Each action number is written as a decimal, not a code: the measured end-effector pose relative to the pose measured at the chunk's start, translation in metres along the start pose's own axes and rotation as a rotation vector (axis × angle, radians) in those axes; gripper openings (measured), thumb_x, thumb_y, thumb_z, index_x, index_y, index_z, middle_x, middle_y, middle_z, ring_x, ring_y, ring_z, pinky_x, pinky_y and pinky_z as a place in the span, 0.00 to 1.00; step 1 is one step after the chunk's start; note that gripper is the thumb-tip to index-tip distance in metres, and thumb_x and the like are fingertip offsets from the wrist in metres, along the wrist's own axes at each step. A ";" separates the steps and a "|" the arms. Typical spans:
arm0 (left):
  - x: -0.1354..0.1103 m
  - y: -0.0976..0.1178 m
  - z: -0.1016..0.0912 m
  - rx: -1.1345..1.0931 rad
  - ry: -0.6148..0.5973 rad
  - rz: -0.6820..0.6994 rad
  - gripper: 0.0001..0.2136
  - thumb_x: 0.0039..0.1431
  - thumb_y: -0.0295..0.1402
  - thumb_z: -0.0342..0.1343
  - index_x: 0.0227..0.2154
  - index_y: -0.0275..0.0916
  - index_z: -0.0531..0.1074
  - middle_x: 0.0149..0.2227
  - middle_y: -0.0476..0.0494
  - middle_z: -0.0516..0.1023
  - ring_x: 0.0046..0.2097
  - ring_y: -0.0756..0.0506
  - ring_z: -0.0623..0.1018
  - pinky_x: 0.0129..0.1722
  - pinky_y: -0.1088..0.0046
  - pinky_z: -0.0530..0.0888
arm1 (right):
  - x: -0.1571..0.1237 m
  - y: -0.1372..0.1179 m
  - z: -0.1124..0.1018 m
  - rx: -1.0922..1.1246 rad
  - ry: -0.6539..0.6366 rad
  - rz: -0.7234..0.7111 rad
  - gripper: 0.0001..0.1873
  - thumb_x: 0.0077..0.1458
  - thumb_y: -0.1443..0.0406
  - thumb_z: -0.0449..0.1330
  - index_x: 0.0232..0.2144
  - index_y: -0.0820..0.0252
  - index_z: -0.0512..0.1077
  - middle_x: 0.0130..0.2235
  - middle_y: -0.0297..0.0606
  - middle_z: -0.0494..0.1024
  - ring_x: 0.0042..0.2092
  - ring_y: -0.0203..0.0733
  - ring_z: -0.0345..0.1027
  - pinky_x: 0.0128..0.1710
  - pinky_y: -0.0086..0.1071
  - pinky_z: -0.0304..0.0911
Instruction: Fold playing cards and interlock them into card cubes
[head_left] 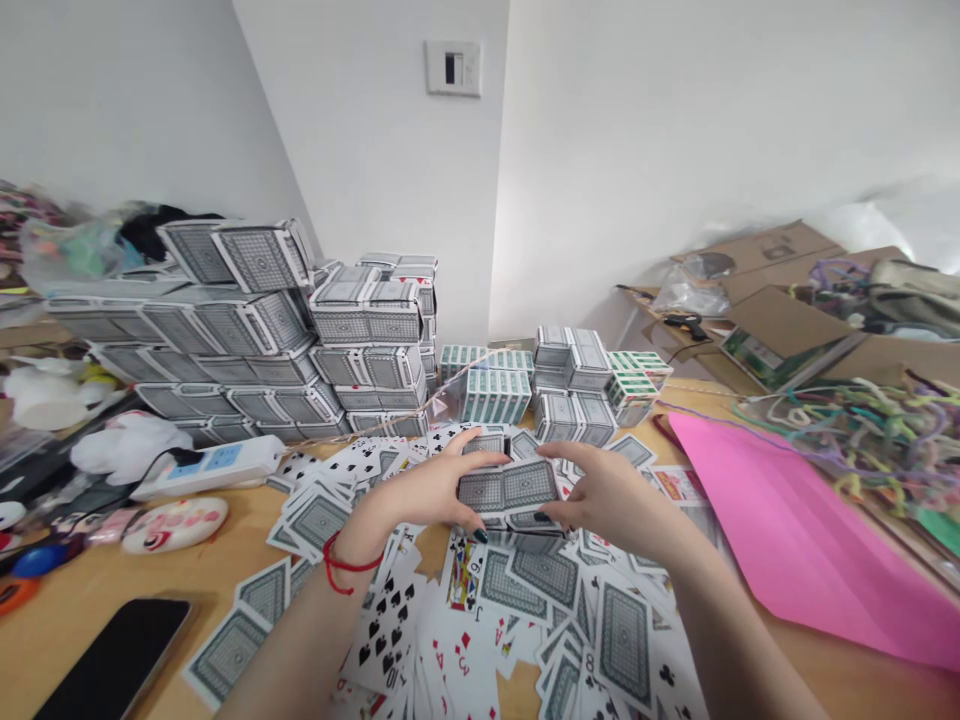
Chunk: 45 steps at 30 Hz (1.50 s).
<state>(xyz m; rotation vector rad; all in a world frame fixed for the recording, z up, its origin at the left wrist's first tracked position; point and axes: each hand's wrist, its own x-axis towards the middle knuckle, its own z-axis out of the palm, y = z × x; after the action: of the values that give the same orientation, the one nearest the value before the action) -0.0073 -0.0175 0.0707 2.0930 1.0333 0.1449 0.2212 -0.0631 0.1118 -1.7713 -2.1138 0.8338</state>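
Bright overall, edges apparently blurry.

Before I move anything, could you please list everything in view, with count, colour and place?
card block: one, grey, between the hands
stacked card blocks: many, grey, back left to centre-right
card packs: several, green-white, back centre
loose playing cards: many, grey backs or white faces, across table
smartphone: one, black, front left
power strip: one, white, left
pink sheet: one, right
tangled strands: uncountable, multicoloured, far right
cardboard boxes: at least two, brown, back right
wall plate: one, white, upper centre
other clutter: unclear, mixed, far left
bracelet: one, red, left wrist
left hand: one, at block's left end
right hand: one, at block's right end
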 end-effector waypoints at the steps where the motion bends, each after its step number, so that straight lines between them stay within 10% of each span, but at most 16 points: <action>1: 0.000 0.000 0.000 -0.005 -0.007 -0.004 0.36 0.41 0.38 0.63 0.55 0.59 0.55 0.64 0.52 0.30 0.62 0.32 0.50 0.50 0.63 0.66 | 0.000 0.000 0.000 0.004 0.000 0.002 0.27 0.43 0.63 0.61 0.49 0.57 0.64 0.27 0.34 0.76 0.20 0.34 0.65 0.23 0.30 0.60; 28: 0.001 0.003 0.003 -0.002 0.015 -0.012 0.36 0.42 0.37 0.63 0.55 0.57 0.55 0.65 0.51 0.30 0.62 0.32 0.50 0.50 0.63 0.66 | 0.002 0.006 0.002 -0.066 0.028 -0.031 0.26 0.44 0.67 0.60 0.49 0.57 0.65 0.37 0.39 0.75 0.28 0.37 0.68 0.29 0.31 0.61; 45: 0.005 0.015 0.018 0.065 0.122 -0.064 0.24 0.48 0.45 0.55 0.50 0.55 0.60 0.64 0.47 0.34 0.51 0.37 0.70 0.47 0.61 0.68 | 0.012 0.018 0.011 -0.104 -0.099 -0.029 0.29 0.40 0.67 0.61 0.48 0.59 0.64 0.41 0.41 0.69 0.36 0.41 0.67 0.30 0.30 0.59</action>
<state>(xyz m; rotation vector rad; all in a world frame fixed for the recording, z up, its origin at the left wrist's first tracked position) 0.0127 -0.0295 0.0675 2.1285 1.1906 0.2118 0.2275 -0.0529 0.0904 -1.7793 -2.2790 0.8350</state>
